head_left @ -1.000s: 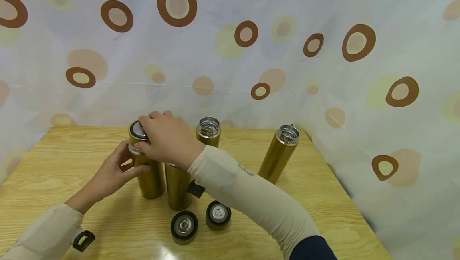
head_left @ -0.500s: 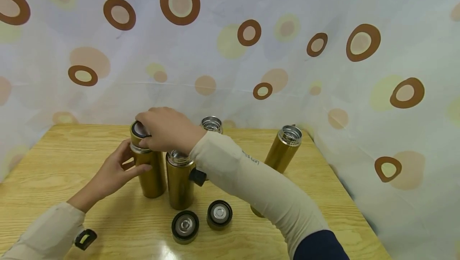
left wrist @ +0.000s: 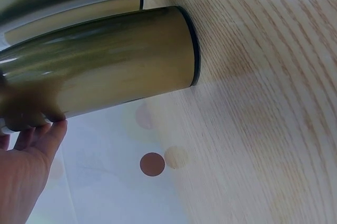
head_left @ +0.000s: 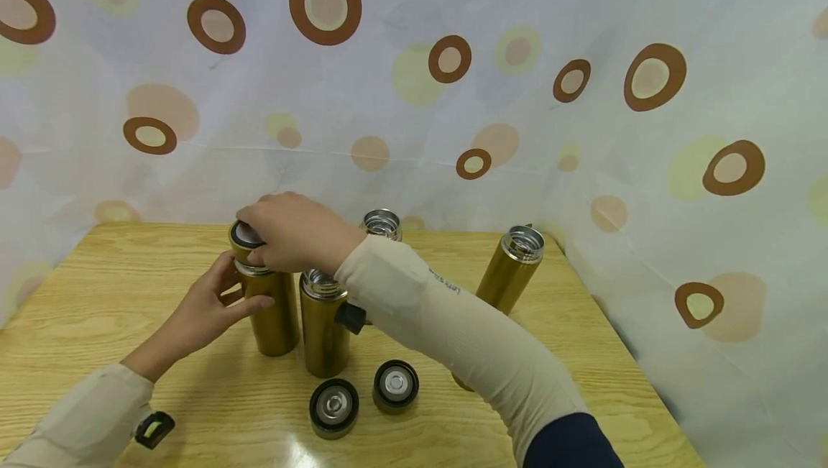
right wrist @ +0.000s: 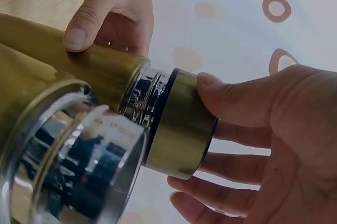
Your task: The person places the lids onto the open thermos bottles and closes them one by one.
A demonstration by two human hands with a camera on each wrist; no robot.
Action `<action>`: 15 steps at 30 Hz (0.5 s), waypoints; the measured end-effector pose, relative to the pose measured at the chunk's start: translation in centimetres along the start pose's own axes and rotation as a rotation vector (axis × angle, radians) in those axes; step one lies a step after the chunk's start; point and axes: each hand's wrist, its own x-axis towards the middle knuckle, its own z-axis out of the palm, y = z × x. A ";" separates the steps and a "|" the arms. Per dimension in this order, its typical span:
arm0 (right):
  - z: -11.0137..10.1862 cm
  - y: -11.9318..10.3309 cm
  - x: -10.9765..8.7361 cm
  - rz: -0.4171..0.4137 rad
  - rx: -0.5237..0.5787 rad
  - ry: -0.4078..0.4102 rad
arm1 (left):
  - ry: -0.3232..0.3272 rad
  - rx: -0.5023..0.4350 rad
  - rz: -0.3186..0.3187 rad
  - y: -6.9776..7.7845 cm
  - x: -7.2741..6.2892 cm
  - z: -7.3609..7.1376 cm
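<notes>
A gold thermos flask (head_left: 274, 320) stands upright at the left of the table. My left hand (head_left: 203, 306) grips its upper body, with the thumb across the near side. Above the neck, my right hand (head_left: 300, 232) grips a gold lid (head_left: 240, 252) with a dark-rimmed grey top, thumb on one side and fingers round the other. In the right wrist view the lid (right wrist: 181, 124) meets the flask's silver neck (right wrist: 138, 100), where some thread shows below it. The left wrist view has the flask's lower body (left wrist: 121, 60), its dark base on the wood.
An uncapped gold flask (head_left: 325, 331) stands close beside the held one. Another flask (head_left: 382, 223) is behind it, partly covered by my right arm, and an open flask (head_left: 507, 270) stands at right. Two lids, a left lid (head_left: 333, 408) and a right lid (head_left: 395, 385), lie upturned in front.
My right hand has shifted slightly left, its fingers staying round the lid, which now sits a little further left over the neck. My left hand keeps its grip on the flask.
</notes>
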 end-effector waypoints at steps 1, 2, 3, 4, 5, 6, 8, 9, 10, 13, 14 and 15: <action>0.0 0.0 0.0 0.000 0.001 -0.003 | 0.000 0.004 -0.001 0.0 0.0 0.0; 0.0 0.0 0.1 0.000 0.000 -0.006 | -0.001 0.006 -0.002 0.0 0.0 0.0; 0.0 0.0 0.1 0.005 0.001 -0.013 | -0.001 0.007 -0.002 0.0 0.0 0.0; 0.1 0.0 0.1 0.012 0.002 -0.024 | -0.001 0.005 -0.003 0.0 0.0 0.0; 0.1 -0.1 0.2 0.019 0.003 -0.033 | -0.001 0.003 -0.004 0.1 0.0 0.0; 0.1 -0.1 0.2 0.026 0.003 -0.042 | -0.001 0.004 -0.007 0.1 0.0 0.0; 0.2 0.0 0.3 0.037 0.000 -0.053 | -0.001 0.005 -0.010 0.2 0.0 0.0; 0.3 0.0 0.3 0.041 -0.002 -0.056 | -0.001 0.007 -0.011 0.2 0.0 0.0; 0.3 0.0 0.3 0.043 -0.004 -0.055 | -0.001 0.008 -0.012 0.2 0.1 0.0; 0.4 0.0 0.4 0.043 -0.007 -0.046 | -0.002 0.010 -0.010 0.2 0.1 0.0; 0.4 0.0 0.3 0.043 -0.007 -0.046 | -0.003 0.011 -0.009 0.2 0.1 0.0; 0.4 0.0 0.4 0.042 -0.007 -0.044 | -0.003 0.010 -0.009 0.2 0.1 0.0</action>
